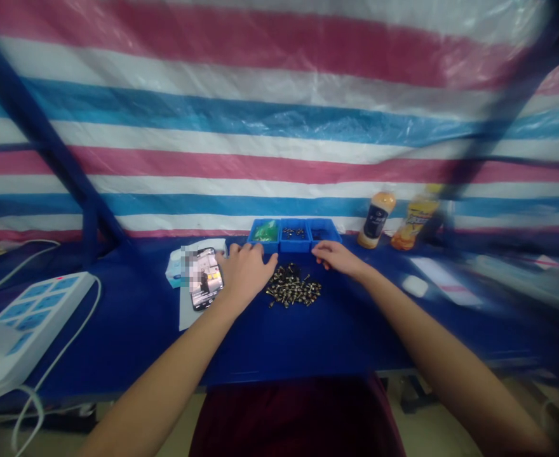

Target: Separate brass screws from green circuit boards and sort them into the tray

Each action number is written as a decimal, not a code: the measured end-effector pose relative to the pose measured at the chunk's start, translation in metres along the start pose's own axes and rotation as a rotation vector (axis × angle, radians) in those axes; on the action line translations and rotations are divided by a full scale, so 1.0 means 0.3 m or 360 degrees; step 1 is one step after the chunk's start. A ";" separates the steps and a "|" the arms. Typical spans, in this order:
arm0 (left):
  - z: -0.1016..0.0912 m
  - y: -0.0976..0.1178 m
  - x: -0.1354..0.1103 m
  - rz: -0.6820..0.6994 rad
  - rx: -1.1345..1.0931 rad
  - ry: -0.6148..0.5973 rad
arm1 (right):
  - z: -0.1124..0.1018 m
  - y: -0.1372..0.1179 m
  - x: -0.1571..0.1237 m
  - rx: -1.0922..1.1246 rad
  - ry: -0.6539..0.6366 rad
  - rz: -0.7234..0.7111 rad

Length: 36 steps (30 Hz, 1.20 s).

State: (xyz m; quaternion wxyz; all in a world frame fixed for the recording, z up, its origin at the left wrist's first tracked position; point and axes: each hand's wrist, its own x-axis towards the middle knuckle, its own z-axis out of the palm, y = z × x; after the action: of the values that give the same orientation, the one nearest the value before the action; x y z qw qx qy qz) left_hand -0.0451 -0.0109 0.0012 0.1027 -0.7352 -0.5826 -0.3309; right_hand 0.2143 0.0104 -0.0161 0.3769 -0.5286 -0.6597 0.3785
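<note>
Although nothing is pinched, a heap of small dark screws (293, 287) is flanked on the blue tabletop (284, 343) by the left hand (246, 273) and the right hand (339, 259), both held open, fingers loosely spread, at the front edge of a blue three-compartment tray (295, 236).

Screws (293, 287) were heaped on the table (346, 343) before a three-part tray (295, 244), a phone (205, 278) was laid to their left, and bottles (376, 220) were stood behind, to the right.
</note>
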 end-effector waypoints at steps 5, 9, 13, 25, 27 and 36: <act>0.003 -0.062 0.030 -0.0154 -0.0075 -0.0095 | 0.032 0.011 -0.004 -0.0416 -0.0154 -0.0342; -0.011 -0.108 0.075 -0.0222 -0.0144 -0.0180 | 0.050 0.015 0.001 -0.0587 -0.0303 -0.0545; -0.042 -0.100 0.086 -0.0181 -0.0109 -0.0037 | 0.053 0.026 0.008 -0.0848 -0.0416 -0.0714; -0.002 0.102 -0.044 0.0381 -0.0237 -0.0287 | 0.047 0.020 0.010 -0.1016 -0.0354 -0.0779; 0.004 0.109 -0.054 0.0404 -0.0277 -0.0337 | 0.046 0.016 0.007 -0.1040 -0.0348 -0.0776; 0.022 0.100 -0.044 0.0369 -0.0339 -0.0385 | 0.036 0.007 -0.002 -0.1102 -0.0371 -0.0770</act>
State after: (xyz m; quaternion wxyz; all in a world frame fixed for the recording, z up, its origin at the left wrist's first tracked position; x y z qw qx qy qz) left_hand -0.0163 -0.0268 -0.0048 -0.0089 -0.8385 -0.4638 -0.2859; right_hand 0.2054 0.0092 -0.0227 0.1784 -0.4077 -0.8907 0.0928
